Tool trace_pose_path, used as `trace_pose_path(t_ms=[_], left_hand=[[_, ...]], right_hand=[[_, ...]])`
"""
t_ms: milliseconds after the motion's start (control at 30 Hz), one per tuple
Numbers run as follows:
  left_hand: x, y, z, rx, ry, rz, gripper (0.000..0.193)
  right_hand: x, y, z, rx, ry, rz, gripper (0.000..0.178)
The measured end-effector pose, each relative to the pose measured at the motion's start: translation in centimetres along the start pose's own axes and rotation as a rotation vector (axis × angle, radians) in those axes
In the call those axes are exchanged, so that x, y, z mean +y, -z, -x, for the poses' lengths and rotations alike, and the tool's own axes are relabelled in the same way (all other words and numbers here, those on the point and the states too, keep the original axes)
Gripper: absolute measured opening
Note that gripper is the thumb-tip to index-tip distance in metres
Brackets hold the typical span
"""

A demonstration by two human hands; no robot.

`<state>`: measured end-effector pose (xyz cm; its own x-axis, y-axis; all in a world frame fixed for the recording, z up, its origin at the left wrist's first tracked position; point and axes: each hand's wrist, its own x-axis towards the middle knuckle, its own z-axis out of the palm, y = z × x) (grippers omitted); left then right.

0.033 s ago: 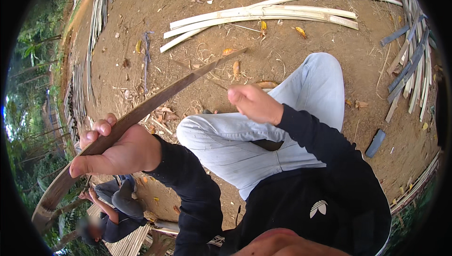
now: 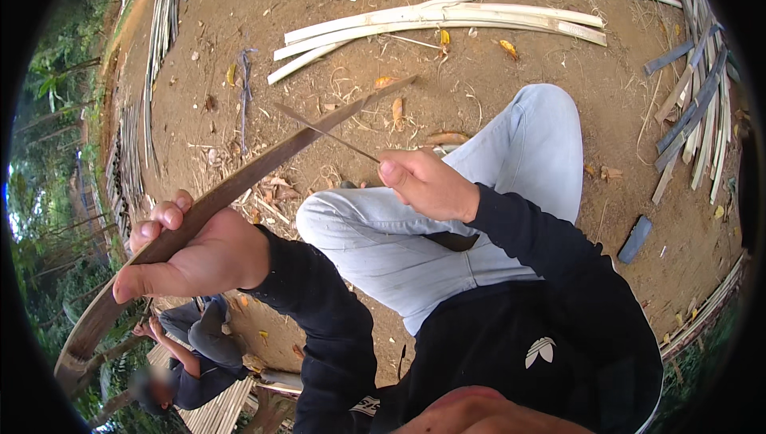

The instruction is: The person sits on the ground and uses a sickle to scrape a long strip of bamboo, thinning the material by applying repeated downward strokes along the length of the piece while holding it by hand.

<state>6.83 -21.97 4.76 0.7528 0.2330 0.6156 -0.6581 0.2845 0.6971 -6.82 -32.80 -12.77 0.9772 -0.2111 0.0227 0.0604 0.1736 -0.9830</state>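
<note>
My left hand [image 2: 199, 250] is closed around a long brown bamboo strip [image 2: 239, 177], which slants from the lower left to a narrow tip at the upper middle. The fingers wrap its far side and the thumb lies along the near side. My right hand [image 2: 429, 184] is closed on a knife; its handle is hidden in the fist. The thin dark blade [image 2: 335, 137], seen nearly edge-on, crosses the strip not far from the tip. Whether the blade touches the strip I cannot tell. Both hands are above my bent legs [image 2: 383, 230] in light jeans.
Split pale bamboo strips [image 2: 439, 21] lie on the dirt ahead. More strips [image 2: 702, 107] are piled at the right, near a dark grey block [image 2: 636, 239]. Another person [image 2: 199, 346] sits at the lower left by bamboo slats [image 2: 219, 410]. Shavings and leaves litter the ground.
The knife blade, blurred before, now shows clearly across the strip. My right hand has shifted slightly left and down. My left hand and the strip have barely moved.
</note>
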Motion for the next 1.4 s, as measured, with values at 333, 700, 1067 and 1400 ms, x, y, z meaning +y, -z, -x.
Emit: trace_pose_path(t_ms=[333,700,1067,1400], left_hand=[[0.1,0.6,0.4,0.036,0.027,0.040,0.060],[-1.5,-0.1,-1.8,0.052,0.008,0.017,0.057],[-5.3,0.3,-6.8,0.070,0.022,-0.066,0.052],[-6.3,2.7,-7.9,0.058,0.058,-0.094,0.056]], right_hand=[[1.1,-0.4,-0.4,0.078,-0.035,0.036,0.051],[5.5,1.0,-2.3,0.258,-0.045,0.285,0.050],[10.0,2.7,-4.6,0.279,-0.339,0.273,0.055],[12.5,2.6,-5.0,0.374,-0.362,0.444,0.052]])
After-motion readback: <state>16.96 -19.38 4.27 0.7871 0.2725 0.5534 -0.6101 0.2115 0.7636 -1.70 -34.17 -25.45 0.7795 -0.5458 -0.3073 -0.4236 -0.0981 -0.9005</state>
